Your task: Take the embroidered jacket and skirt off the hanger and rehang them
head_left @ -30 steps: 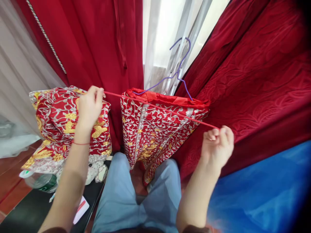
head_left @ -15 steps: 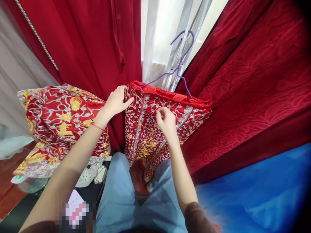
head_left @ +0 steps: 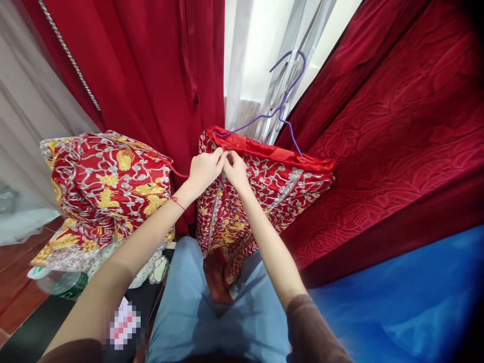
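Note:
A red skirt-like garment (head_left: 260,186) with silver and gold embroidery hangs before me from a purple wire hanger (head_left: 264,116). My left hand (head_left: 206,169) is closed at the left end of its red waistband (head_left: 280,153). A thin red cord (head_left: 177,171) trails out of that hand to the left. My right hand (head_left: 236,170) meets it, fingertips pinched together against the left fingertips. The cord seems to run between both pinches, though the fingers mostly hide it there.
Left, a second red embroidered garment (head_left: 109,186) is heaped on a black surface (head_left: 49,322), beside a clear plastic bottle (head_left: 64,283) and a dotted white cloth (head_left: 141,275). Red curtains (head_left: 151,65) hang behind; a patterned red drape (head_left: 378,151) and blue fabric (head_left: 408,292) lie right.
My left hand has moved right and slightly down along the waistband. My right hand has come left and up to meet it. The red cord now stretches leftward from my left hand.

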A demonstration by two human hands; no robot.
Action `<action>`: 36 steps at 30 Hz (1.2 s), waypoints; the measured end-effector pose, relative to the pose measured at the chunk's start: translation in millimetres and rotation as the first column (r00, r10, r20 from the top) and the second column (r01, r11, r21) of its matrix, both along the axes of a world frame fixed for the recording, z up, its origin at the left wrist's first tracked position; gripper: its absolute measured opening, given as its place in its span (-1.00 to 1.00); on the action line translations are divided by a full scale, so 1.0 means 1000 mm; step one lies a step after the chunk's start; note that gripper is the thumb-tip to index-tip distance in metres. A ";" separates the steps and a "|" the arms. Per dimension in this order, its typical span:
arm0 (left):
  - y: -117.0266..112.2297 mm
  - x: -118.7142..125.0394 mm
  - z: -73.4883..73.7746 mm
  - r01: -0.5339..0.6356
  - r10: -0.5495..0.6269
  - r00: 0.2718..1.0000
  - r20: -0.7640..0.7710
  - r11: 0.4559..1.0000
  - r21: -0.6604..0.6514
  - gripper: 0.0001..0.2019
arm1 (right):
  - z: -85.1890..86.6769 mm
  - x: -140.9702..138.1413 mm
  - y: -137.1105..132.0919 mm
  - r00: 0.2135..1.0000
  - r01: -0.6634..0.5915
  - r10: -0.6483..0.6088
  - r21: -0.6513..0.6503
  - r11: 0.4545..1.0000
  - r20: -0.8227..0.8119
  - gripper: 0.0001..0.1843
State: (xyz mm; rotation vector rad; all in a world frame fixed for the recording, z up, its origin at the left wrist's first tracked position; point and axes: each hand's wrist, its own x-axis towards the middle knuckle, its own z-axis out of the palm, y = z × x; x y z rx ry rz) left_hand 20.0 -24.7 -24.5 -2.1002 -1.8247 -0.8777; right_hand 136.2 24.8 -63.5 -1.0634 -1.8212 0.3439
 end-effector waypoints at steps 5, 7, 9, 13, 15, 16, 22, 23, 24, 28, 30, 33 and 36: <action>0.010 -0.012 -0.007 0.085 -0.097 0.984 -0.148 0.993 -0.087 -0.67 | 0.004 0.001 -0.002 0.964 -0.025 -0.047 -0.268 0.963 -0.261 -0.77; 0.018 -0.019 -0.008 0.105 -0.120 0.978 -0.171 0.990 -0.097 -0.67 | 0.009 0.004 0.000 0.961 0.021 -0.116 -0.352 0.936 -0.250 -0.70; 0.025 -0.027 -0.009 0.104 -0.117 0.972 -0.202 0.992 -0.072 -0.65 | 0.015 0.008 0.001 0.973 0.081 -0.154 -0.374 0.924 -0.171 -0.65; 0.034 -0.039 -0.013 0.095 -0.088 0.955 -0.284 0.995 0.012 -0.62 | 0.029 0.019 -0.008 0.989 0.098 -0.130 -0.356 0.929 -0.066 -0.76; 0.036 -0.042 -0.013 0.138 -0.123 0.933 -0.339 0.990 0.022 -0.63 | 0.035 0.025 -0.015 0.993 0.110 -0.118 -0.324 0.940 -0.006 -0.77; 0.036 -0.042 -0.012 0.155 -0.137 0.924 -0.357 0.988 0.022 -0.63 | 0.038 0.027 -0.019 0.992 0.123 -0.120 -0.300 0.946 0.028 -0.76; 0.029 -0.034 0.013 0.029 -0.013 0.958 -0.286 0.998 0.051 -0.60 | 0.055 0.036 -0.039 0.978 0.196 -0.179 -0.188 0.962 0.105 -0.70; 0.028 -0.033 0.017 0.008 0.004 0.963 -0.268 0.999 0.045 -0.60 | 0.058 0.037 -0.041 0.968 0.235 -0.214 -0.183 0.955 0.129 -0.70; 0.027 -0.033 0.020 -0.013 0.021 0.969 -0.245 0.999 0.034 -0.59 | 0.061 0.038 -0.042 0.954 0.283 -0.256 -0.180 0.942 0.159 -0.70; 0.029 -0.047 0.024 -0.114 0.115 0.992 -0.050 0.993 0.010 -0.65 | 0.072 0.047 -0.046 0.883 0.428 -0.386 -0.116 0.897 0.268 -0.68; 0.031 -0.060 0.023 -0.065 0.062 0.994 0.086 0.997 0.035 -0.67 | 0.075 0.052 -0.046 0.878 0.409 -0.375 -0.057 0.911 0.297 -0.67; 0.034 -0.073 0.019 0.211 -0.221 0.958 0.180 0.975 0.077 -0.74 | 0.073 0.056 -0.047 0.893 0.324 -0.307 0.003 0.946 0.328 -0.68; 0.034 -0.066 0.016 0.439 -0.410 0.824 0.392 0.899 0.018 -0.78 | 0.069 0.051 -0.046 0.908 0.270 -0.256 0.005 0.963 0.332 -0.69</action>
